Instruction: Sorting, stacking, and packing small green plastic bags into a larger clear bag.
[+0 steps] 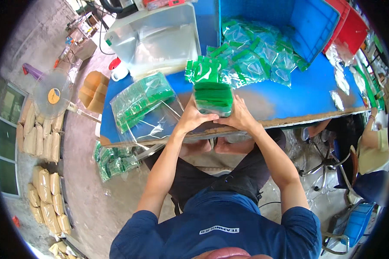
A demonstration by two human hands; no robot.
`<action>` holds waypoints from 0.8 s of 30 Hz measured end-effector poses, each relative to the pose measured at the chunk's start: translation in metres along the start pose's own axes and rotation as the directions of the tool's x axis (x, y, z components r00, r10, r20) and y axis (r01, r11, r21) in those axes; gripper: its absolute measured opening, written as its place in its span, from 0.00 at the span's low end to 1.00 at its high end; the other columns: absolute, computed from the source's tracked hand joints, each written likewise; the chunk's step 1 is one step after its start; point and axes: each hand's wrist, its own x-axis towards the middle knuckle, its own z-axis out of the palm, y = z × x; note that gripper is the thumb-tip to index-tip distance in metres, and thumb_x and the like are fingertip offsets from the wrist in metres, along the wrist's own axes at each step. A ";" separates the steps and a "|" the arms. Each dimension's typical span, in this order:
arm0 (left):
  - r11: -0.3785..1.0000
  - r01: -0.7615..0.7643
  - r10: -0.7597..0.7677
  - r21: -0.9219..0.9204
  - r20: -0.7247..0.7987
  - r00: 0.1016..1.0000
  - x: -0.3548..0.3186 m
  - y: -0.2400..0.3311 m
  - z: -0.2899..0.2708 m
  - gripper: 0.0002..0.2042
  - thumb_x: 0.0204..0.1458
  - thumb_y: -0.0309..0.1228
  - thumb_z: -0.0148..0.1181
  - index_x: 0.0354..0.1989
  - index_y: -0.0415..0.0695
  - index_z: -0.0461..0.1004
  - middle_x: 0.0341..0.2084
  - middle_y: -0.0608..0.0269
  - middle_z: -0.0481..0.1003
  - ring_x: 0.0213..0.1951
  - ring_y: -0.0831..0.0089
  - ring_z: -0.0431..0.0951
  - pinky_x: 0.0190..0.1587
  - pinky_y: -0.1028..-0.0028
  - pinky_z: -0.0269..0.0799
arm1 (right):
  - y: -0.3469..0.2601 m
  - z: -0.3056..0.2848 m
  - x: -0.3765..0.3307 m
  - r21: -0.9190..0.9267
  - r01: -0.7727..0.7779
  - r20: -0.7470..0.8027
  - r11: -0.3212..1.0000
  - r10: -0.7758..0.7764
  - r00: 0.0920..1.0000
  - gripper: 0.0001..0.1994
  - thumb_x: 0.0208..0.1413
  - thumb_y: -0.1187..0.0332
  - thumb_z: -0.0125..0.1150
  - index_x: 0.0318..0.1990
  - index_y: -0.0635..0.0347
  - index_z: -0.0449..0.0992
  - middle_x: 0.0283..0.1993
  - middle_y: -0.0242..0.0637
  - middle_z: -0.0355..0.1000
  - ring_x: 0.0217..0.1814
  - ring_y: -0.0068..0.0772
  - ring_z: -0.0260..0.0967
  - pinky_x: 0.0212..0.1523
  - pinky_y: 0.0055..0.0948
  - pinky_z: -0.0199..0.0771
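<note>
Between my two hands, at the front edge of the blue table [285, 101], stands a thick stack of green and clear plastic packets [213, 98]. My left hand [195, 115] presses on its left side and my right hand [241, 113] on its right, thumbs meeting at the near face. Just beyond the stack lie loose green packets [205, 69], part of a heap of clear packets with green strips [250, 60]. To the left, a large clear bag [145, 103] holds rows of similar green packets.
A blue crate [313, 26] lies tipped behind the heap, beside a red crate [350, 26]. A translucent bin [160, 43] with clear film stands at the back left. Filled green bags [114, 162] sit below the table's left end. Another person [371, 142] sits at the right.
</note>
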 end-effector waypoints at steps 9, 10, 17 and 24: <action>0.969 -0.146 0.173 0.198 -0.126 0.977 -0.013 0.006 0.010 0.49 0.30 0.33 0.83 0.64 0.38 0.60 0.56 0.54 0.69 0.58 0.64 0.69 0.63 0.67 0.63 | 0.010 -0.007 -0.009 0.312 -0.033 0.124 0.949 -0.006 0.992 0.43 0.34 0.58 0.81 0.61 0.63 0.67 0.53 0.52 0.73 0.55 0.56 0.71 0.54 0.44 0.71; 0.982 -0.130 0.144 0.140 -0.094 0.985 -0.016 0.011 0.012 0.47 0.31 0.33 0.83 0.63 0.39 0.61 0.55 0.54 0.70 0.58 0.64 0.70 0.62 0.67 0.63 | -0.002 -0.014 -0.012 0.311 -0.018 0.144 0.950 -0.028 0.989 0.43 0.34 0.58 0.81 0.61 0.63 0.67 0.53 0.52 0.73 0.55 0.56 0.71 0.54 0.44 0.71; 0.961 -0.033 0.009 -0.275 -0.088 0.996 -0.050 0.033 0.017 0.34 0.38 0.28 0.76 0.57 0.39 0.69 0.47 0.60 0.76 0.51 0.72 0.74 0.55 0.68 0.70 | -0.076 -0.071 -0.016 0.185 -0.091 0.267 0.978 0.039 0.963 0.36 0.42 0.48 0.73 0.54 0.66 0.73 0.48 0.52 0.77 0.51 0.47 0.76 0.51 0.41 0.74; 0.549 0.021 -0.196 -0.836 -0.104 0.975 -0.083 0.007 0.028 0.35 0.40 0.30 0.73 0.60 0.38 0.67 0.51 0.58 0.75 0.49 0.71 0.78 0.51 0.70 0.75 | -0.062 -0.002 -0.033 0.436 -0.896 0.868 -0.085 -0.224 0.443 0.62 0.41 0.13 0.25 0.69 0.62 0.59 0.60 0.56 0.69 0.58 0.52 0.71 0.59 0.48 0.70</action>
